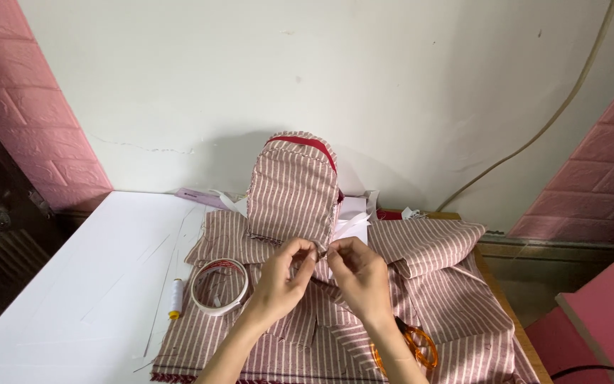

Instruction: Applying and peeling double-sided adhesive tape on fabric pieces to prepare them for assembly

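The small striped fabric bag [294, 186] with red trim is standing upright at the table's centre, looking light, soft and floppy, so it is likely best gripped at its stitched bottom edge. There the left hand [278, 279] and right hand [359, 274] are pinching closed on its hem. Striped cloth [456, 313] is spreading beneath; tape roll [219, 286] and thread spool [176, 297] are lying at nine o'clock, orange scissors [421, 345] at five.
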